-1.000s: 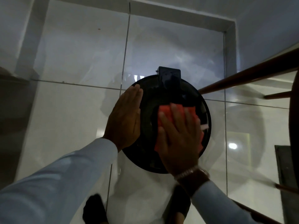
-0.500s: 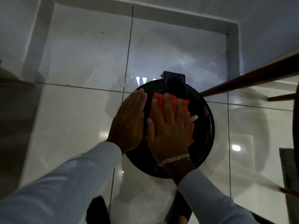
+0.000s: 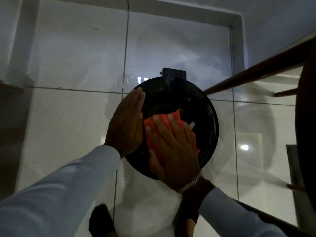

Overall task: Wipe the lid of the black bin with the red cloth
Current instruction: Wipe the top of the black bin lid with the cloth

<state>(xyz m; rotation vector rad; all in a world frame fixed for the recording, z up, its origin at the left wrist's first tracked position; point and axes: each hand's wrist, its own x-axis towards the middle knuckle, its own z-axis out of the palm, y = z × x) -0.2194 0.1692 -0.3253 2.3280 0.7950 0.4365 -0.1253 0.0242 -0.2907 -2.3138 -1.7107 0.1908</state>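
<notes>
The black bin's round lid (image 3: 201,117) faces up at me, with its hinge block (image 3: 174,76) at the far edge. My right hand (image 3: 172,151) lies flat on the red cloth (image 3: 171,119), pressing it against the near middle of the lid; the cloth shows around my fingers and a white tag sticks out to the right. My left hand (image 3: 126,125) rests flat, fingers together, along the lid's left rim, touching no cloth.
Glossy white floor tiles (image 3: 68,125) surround the bin, with a raised white skirting (image 3: 179,13) at the far side. A dark wooden chair (image 3: 306,134) with slanting legs (image 3: 256,72) stands close on the right. My feet (image 3: 100,223) are below the bin.
My right hand has slid the red cloth from the lid's far middle back towards me and slightly right. My left hand stays on the left rim.
</notes>
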